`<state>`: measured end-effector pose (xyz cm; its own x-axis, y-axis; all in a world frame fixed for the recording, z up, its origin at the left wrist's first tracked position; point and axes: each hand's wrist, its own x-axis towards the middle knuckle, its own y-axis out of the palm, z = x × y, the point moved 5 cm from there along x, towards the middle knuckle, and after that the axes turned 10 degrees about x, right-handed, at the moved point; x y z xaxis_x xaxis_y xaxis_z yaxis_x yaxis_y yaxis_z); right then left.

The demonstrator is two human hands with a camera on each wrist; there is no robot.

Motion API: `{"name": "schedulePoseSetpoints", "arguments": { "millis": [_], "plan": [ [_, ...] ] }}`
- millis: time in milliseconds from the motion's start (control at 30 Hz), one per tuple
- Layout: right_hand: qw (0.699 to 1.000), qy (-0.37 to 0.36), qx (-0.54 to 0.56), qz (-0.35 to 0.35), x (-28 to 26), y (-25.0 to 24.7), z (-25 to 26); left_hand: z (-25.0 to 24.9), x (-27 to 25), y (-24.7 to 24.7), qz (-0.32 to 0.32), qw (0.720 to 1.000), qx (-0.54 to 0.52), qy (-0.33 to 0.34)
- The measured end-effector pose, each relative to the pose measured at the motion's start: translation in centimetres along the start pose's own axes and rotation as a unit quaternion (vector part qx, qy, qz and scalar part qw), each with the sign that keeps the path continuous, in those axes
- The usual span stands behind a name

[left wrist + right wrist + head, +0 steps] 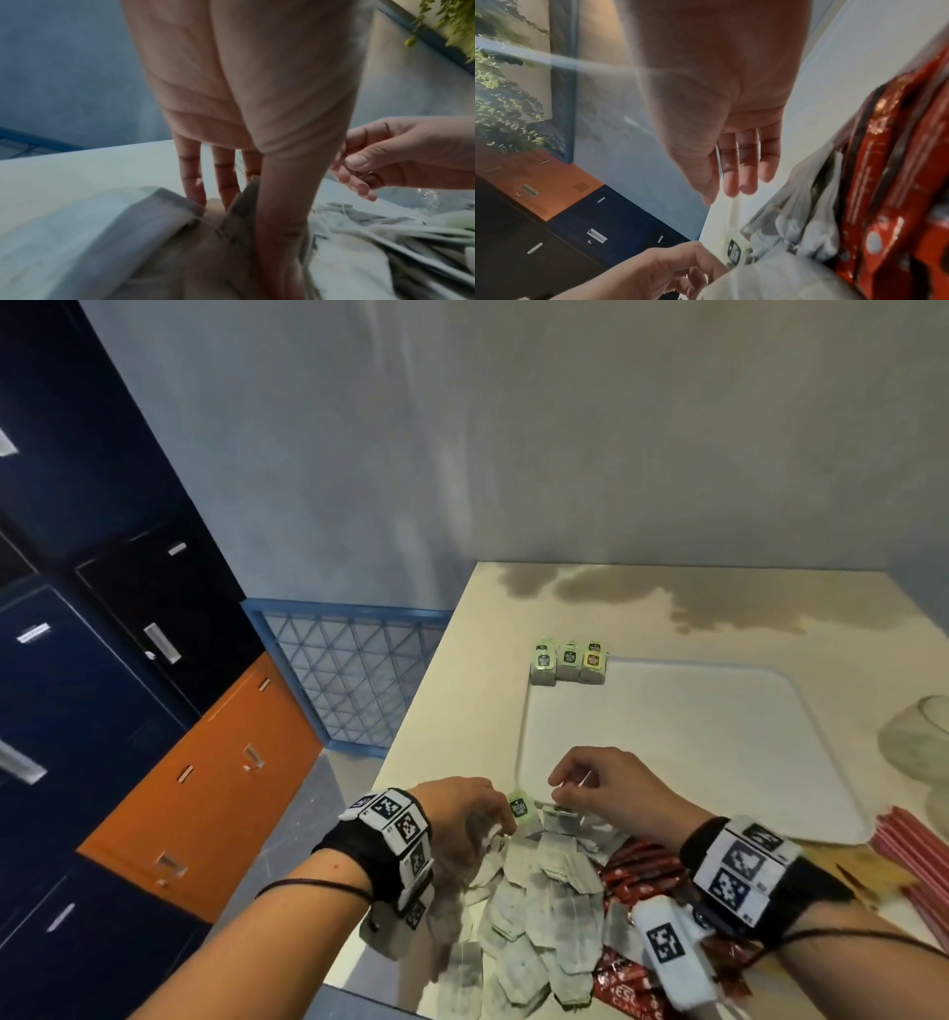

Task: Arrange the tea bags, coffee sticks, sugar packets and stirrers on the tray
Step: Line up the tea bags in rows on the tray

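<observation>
A loose pile of tea bags (539,891) lies at the table's near edge, with red coffee sticks (637,865) beside it. My left hand (493,814) pinches one tea bag (239,213) at the top of the pile, and its green tag (518,809) stands up by the fingertips. Just right of it, my right hand (565,793) pinches a thin white tea bag string (585,778) between thumb and forefinger. Both hands hover at the near left corner of the white tray (693,737). Three tagged tea bags (567,662) stand in a row at its far left corner.
Red stirrers (904,839) lie right of the tray's near edge, and a clear crumpled bag (919,737) sits at the table's right edge. The table's left edge drops to the floor beside blue and orange lockers (205,788). A wall stands behind the table.
</observation>
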<state>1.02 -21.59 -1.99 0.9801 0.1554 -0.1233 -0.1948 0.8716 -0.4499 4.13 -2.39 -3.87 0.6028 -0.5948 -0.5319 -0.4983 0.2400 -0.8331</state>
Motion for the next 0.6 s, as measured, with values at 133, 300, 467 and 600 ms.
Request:
{"name": "schedulePoseSetpoints", "arguments": {
  "millis": [133, 300, 467, 600],
  "plan": [
    [1.000, 0.007, 0.007, -0.005, -0.3, -0.4, 0.1, -0.4, 0.3, -0.2, 0.021, 0.999, 0.029, 0.001],
    [1.000, 0.004, -0.014, -0.001, -0.5, -0.5, 0.6, 1.3, -0.5, -1.2, -0.054, 0.996, -0.065, -0.032],
    [0.998, -0.012, 0.027, 0.056, -0.6, 0.6, 2.8, 1.1, -1.7, -3.8, -0.153, 0.926, -0.342, -0.036],
    [0.997, -0.051, 0.031, 0.055, 0.2, 1.3, 4.0, -0.9, -1.4, -4.3, -0.162, 0.863, -0.479, -0.007]
  ]
}}
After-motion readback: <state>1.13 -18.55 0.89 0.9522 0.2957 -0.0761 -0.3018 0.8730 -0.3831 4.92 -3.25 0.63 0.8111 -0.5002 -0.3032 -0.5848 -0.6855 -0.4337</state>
